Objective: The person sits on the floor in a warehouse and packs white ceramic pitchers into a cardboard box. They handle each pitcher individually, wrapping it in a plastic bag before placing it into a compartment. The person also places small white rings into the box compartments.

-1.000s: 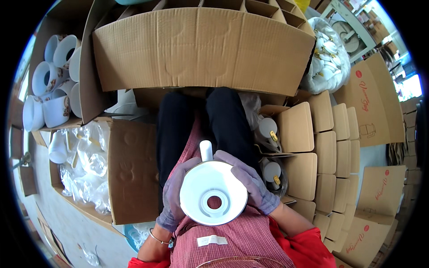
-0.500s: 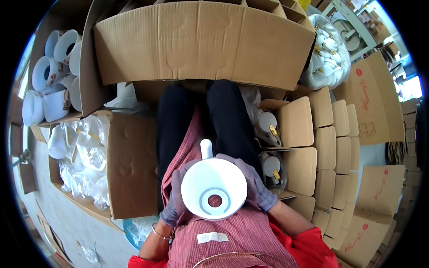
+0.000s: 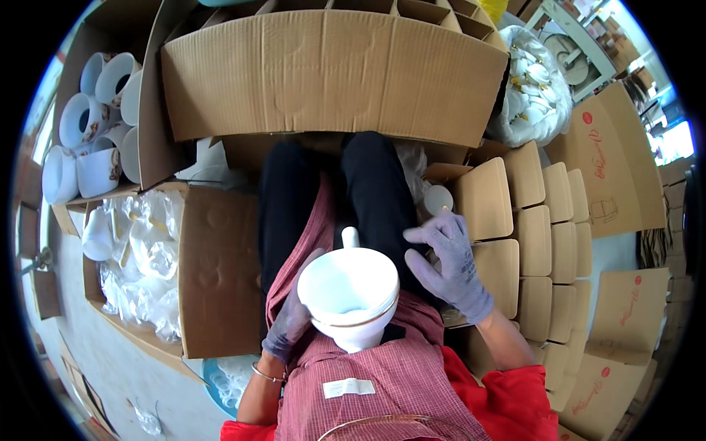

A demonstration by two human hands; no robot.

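Note:
A white plastic jug body (image 3: 348, 283) with a wide round mouth stands over my lap, its handle (image 3: 350, 237) pointing away from me. My left hand (image 3: 292, 316), gloved in grey, is wrapped round the jug's left side. The jug tapers to a narrower lower part. Off the jug to the right, my gloved right hand (image 3: 452, 264) is raised with fingers apart and nothing visible in them. It hovers beside the open cardboard boxes and partly hides what lies in them. Just beyond its fingertips a round white lid (image 3: 438, 198) shows in a box.
A large divided carton (image 3: 331, 73) spans the far side. At left, one carton holds white patterned cylinders (image 3: 77, 121), another clear plastic bags (image 3: 151, 257). A blue basin (image 3: 217, 382) sits on the floor. Several open brown boxes (image 3: 533, 235) stand at right, near a bag of white parts (image 3: 533, 88).
My right hand has left the jug and moved right and away, to the open boxes. The left hand keeps its hold. The jug has tilted, so its outer lower part now shows.

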